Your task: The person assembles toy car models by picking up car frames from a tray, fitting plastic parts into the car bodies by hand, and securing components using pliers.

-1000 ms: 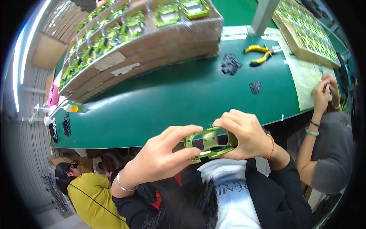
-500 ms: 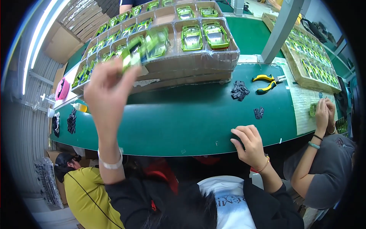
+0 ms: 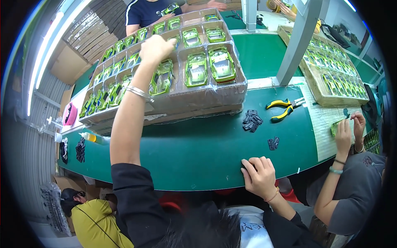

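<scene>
My left hand (image 3: 156,48) reaches into the middle row of a divided box (image 3: 198,97), fingers closed on a green toy car body (image 3: 176,40). Only part of that body shows beside the fingers. Another green car body (image 3: 162,77) lies in the front-row compartment beneath my wrist. To its right, two more bodies, one of them a green car body (image 3: 196,69), have their own compartments. My right hand (image 3: 260,175) rests by the table's near edge, fingers curled around a small black piece (image 3: 243,161) that barely shows at the fingertips.
Small black parts (image 3: 252,120) and a smaller black pile (image 3: 273,143) lie near yellow-black pliers (image 3: 284,109). A grey post (image 3: 300,45) rises behind. Co-workers' hands (image 3: 343,134) work at right; another person (image 3: 155,16) is opposite. A glue bottle (image 3: 92,137) lies left.
My left hand has gone forward and right with the car body, into a middle-row compartment that was bare. My right hand keeps its curled pose. The person opposite now shows, holding a green car body.
</scene>
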`<state>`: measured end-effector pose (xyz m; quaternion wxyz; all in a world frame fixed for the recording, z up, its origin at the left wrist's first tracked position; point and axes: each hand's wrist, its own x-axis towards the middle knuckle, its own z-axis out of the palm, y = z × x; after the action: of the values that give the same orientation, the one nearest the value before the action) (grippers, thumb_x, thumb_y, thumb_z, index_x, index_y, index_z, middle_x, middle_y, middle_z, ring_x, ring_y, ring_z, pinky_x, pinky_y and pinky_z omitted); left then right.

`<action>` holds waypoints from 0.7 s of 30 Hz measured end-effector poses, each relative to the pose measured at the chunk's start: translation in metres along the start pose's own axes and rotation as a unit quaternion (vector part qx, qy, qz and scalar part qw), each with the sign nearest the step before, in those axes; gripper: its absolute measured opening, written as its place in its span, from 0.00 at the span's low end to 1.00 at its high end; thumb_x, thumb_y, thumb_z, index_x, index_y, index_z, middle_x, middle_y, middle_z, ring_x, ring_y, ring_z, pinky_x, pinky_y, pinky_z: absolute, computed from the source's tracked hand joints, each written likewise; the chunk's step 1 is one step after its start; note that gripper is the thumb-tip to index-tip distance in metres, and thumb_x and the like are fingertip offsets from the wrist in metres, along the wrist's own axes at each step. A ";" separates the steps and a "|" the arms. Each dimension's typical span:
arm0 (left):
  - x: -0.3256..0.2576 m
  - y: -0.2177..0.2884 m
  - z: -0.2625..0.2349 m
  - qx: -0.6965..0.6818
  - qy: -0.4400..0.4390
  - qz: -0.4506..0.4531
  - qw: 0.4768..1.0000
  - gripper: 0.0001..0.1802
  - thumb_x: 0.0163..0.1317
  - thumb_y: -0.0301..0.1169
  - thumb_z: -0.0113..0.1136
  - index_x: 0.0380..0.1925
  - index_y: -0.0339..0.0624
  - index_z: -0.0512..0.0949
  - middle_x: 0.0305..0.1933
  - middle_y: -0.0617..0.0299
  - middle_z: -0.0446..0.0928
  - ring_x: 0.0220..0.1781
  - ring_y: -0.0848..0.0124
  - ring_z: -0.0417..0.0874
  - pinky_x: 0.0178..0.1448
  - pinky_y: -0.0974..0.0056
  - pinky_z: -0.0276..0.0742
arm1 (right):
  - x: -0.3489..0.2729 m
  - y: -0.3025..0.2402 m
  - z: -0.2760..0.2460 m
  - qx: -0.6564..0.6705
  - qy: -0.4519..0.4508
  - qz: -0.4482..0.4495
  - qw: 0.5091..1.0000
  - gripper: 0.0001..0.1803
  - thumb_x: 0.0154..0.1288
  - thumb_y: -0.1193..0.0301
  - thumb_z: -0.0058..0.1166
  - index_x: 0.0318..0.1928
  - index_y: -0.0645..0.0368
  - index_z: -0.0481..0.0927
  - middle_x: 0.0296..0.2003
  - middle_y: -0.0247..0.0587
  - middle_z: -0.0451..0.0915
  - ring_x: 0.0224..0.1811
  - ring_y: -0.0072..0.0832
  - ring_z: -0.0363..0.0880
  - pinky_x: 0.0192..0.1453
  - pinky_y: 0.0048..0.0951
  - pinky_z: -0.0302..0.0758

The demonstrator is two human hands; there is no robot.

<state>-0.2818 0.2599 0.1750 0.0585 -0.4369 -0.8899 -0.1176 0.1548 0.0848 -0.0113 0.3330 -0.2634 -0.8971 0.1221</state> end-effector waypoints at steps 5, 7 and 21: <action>0.032 -0.045 -0.017 0.064 -0.005 -0.079 0.995 0.33 0.59 0.55 0.71 0.55 0.40 0.87 0.61 0.46 0.85 0.70 0.49 0.81 0.75 0.48 0.71 | 0.002 -0.003 0.000 -0.032 -0.008 0.003 0.999 0.16 0.61 0.70 0.66 0.49 0.60 0.86 0.38 0.36 0.78 0.36 0.34 0.75 0.39 0.36 0.69; 0.044 -0.050 -0.011 0.063 -0.032 -0.085 0.994 0.34 0.58 0.53 0.73 0.57 0.40 0.86 0.63 0.46 0.84 0.71 0.49 0.80 0.76 0.48 0.69 | 0.001 -0.001 0.000 -0.033 -0.008 0.005 0.999 0.16 0.61 0.70 0.66 0.49 0.60 0.86 0.37 0.36 0.78 0.35 0.33 0.74 0.39 0.36 0.69; 0.053 -0.061 -0.004 -0.005 0.047 -0.161 0.986 0.30 0.54 0.41 0.77 0.57 0.43 0.84 0.63 0.43 0.83 0.69 0.48 0.81 0.70 0.46 0.78 | -0.003 -0.007 0.000 -0.053 -0.015 -0.005 0.998 0.16 0.62 0.68 0.66 0.49 0.58 0.86 0.37 0.36 0.77 0.38 0.36 0.76 0.44 0.38 0.71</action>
<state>-0.3623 0.2631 0.1797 0.0785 -0.2819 -0.9443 -0.1504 0.1537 0.0777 -0.0106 0.3057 -0.2749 -0.9084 0.0764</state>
